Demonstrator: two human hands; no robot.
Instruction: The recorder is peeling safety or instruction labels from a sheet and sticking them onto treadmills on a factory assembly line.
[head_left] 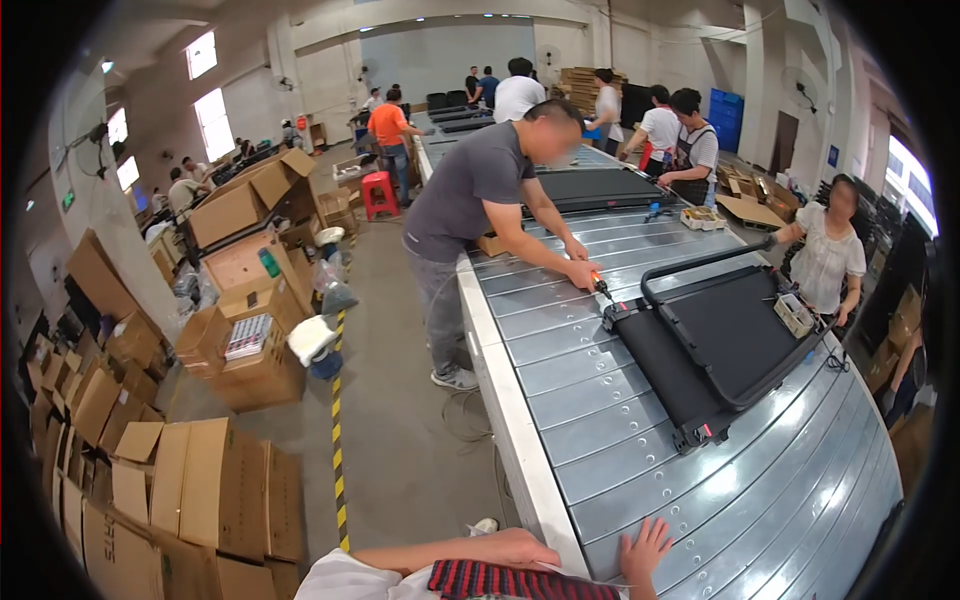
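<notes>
My right hand (648,552) rests on the metal slats of the conveyor table (600,480), fingers spread, holding nothing. My left forearm crosses in front of me, and my left hand (525,547) lies by the table's white edge (535,480); its fingers are hidden. Beyond my hands, apart from them, lies a black panel (735,315) with a curved tubular frame (690,360) and a rolled black end (655,385). A person in a grey shirt (475,165) leans over its far corner with an orange-handled screwdriver (599,283).
Another person (828,250) holds the tubular frame at the right. A parts tray (795,315) sits beside the panel. Further up the table lies a second black panel (600,188). Cardboard boxes (205,490) line the left floor, past a yellow-black striped line (338,450). A red stool (379,195) stands farther back.
</notes>
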